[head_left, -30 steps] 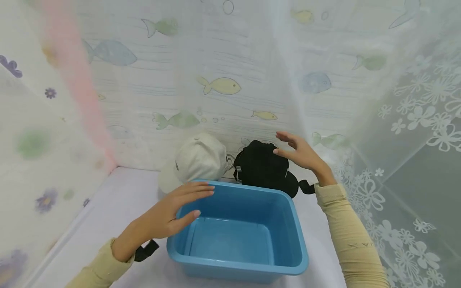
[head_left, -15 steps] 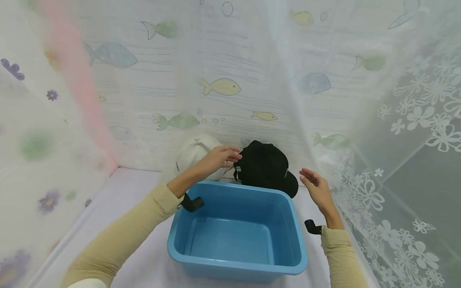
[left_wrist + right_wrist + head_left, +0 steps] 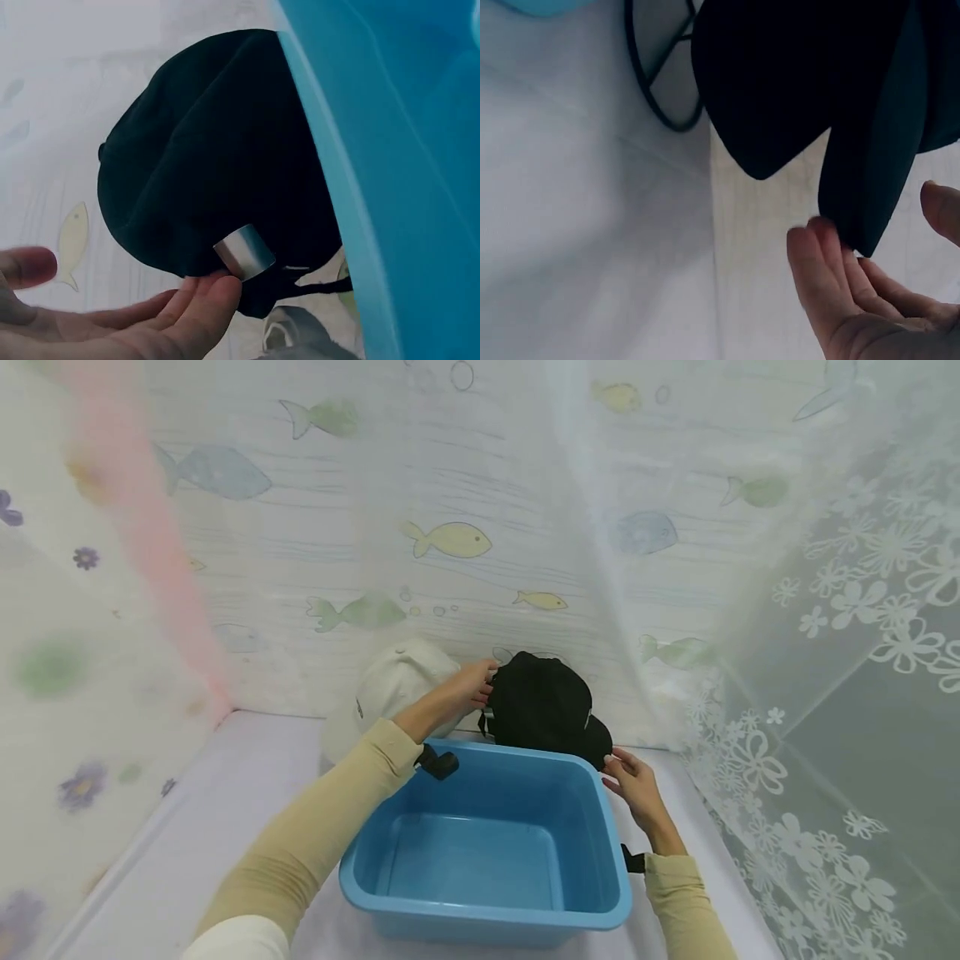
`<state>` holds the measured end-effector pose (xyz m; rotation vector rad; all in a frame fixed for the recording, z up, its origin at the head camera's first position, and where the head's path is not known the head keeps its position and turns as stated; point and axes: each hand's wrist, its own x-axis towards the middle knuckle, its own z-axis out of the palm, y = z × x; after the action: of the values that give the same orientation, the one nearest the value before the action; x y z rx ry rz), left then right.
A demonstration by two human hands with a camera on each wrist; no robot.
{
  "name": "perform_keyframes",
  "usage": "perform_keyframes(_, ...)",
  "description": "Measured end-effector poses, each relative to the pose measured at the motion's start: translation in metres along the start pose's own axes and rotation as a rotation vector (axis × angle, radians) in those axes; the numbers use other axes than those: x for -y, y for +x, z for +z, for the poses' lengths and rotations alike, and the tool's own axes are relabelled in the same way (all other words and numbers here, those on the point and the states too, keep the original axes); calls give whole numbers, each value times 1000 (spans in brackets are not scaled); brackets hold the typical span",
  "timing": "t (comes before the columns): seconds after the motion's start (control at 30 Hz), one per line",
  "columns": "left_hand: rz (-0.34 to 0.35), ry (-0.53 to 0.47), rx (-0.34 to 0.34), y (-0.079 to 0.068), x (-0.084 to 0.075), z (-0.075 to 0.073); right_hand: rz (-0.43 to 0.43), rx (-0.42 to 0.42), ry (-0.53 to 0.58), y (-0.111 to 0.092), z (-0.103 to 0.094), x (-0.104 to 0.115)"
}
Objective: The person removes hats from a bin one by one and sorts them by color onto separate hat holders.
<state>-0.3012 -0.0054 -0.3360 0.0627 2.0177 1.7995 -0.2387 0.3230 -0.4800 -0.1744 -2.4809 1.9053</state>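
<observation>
Left hand: Now I am watching the left hand (image 3: 467, 687) reaching forward past the far rim of the blue tub (image 3: 420, 893), its arm stretched long in a tan sleeve. Its fingers (image 3: 202, 296) are lying loosely extended, their tips touching the back edge of the black cap (image 3: 542, 706) just under a small silver buckle (image 3: 244, 252). They are not closing round it.
Right hand: I am seeing the right hand (image 3: 633, 781) sitting by the tub's far right corner, palm turned inward. Its fingers (image 3: 817, 259) are lying relaxed and slightly apart, the tips touching the lower edge of the cap's brim (image 3: 870, 172); the thumb is standing clear of it.
Black cap: It is sitting behind the tub against the fish-patterned curtain (image 3: 450, 539), between my two hands, with the white cap (image 3: 393, 689) just beside it on the left.
Change, left: Half a second ago this hand was hovering over the white cap; it is now sitting further right, against the black one.
Change, right: It was raised and well apart from the brim; it is now lower and in contact.
</observation>
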Motion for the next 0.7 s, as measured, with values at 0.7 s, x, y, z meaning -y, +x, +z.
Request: perform_keyframes(0.7, 45, -51, -326, 25, 16, 5, 177, -13, 317, 16, -5, 14)
